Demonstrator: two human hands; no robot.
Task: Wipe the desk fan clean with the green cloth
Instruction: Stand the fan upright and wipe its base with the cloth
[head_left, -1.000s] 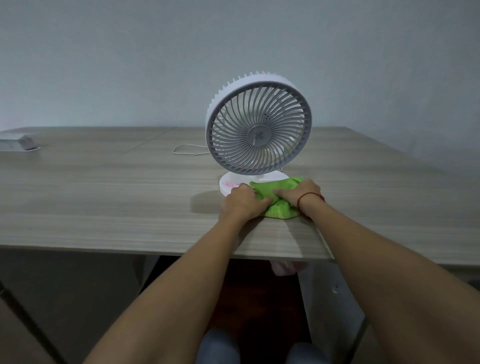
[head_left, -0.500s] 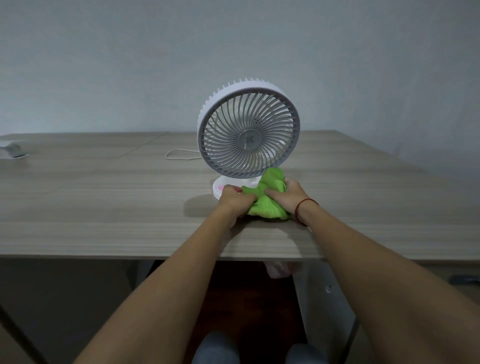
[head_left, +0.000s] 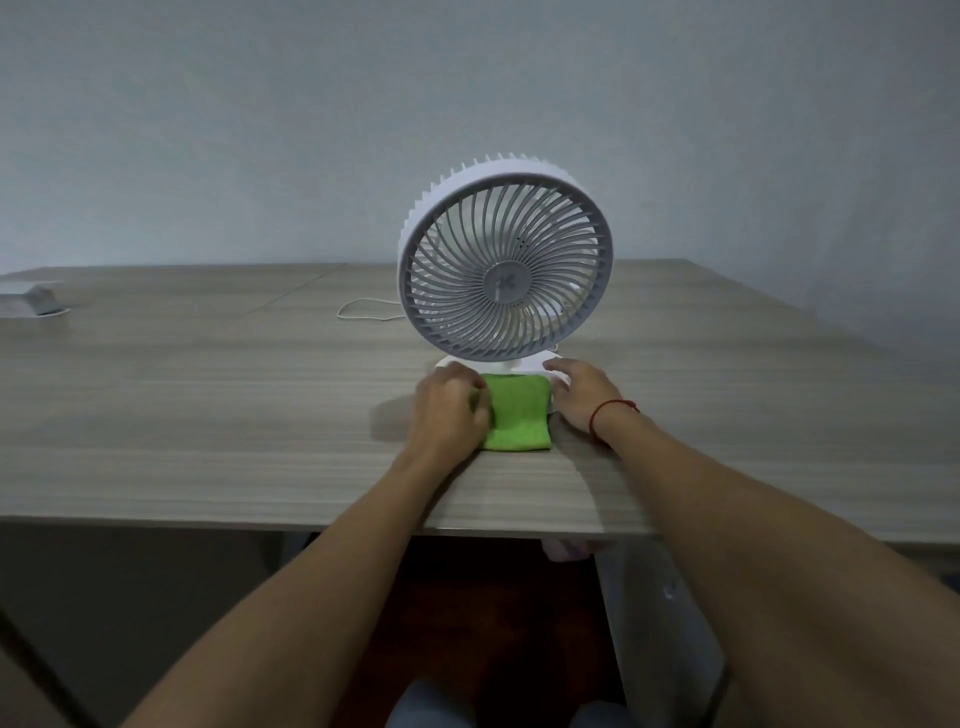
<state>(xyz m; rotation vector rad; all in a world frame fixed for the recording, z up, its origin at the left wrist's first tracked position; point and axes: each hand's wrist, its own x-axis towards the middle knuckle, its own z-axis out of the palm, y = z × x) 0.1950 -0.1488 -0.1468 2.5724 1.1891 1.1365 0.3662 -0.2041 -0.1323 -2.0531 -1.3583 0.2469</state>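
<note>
Green cloth (head_left: 517, 413) lies folded flat on counter (head_left: 208, 405), touching desk fan (head_left: 504, 270) base at 12 o'clock. Left hand (head_left: 449, 410) curled, pinching its 9 o'clock edge; right hand (head_left: 582, 397) loosely spread, empty, beside it at 3 o'clock.

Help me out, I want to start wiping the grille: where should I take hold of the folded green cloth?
Pinch the folded green cloth at its free near edge, coming from the near side. It lies flat on the wooden desk against the white fan base, with the left hand covering its left edge.
</note>
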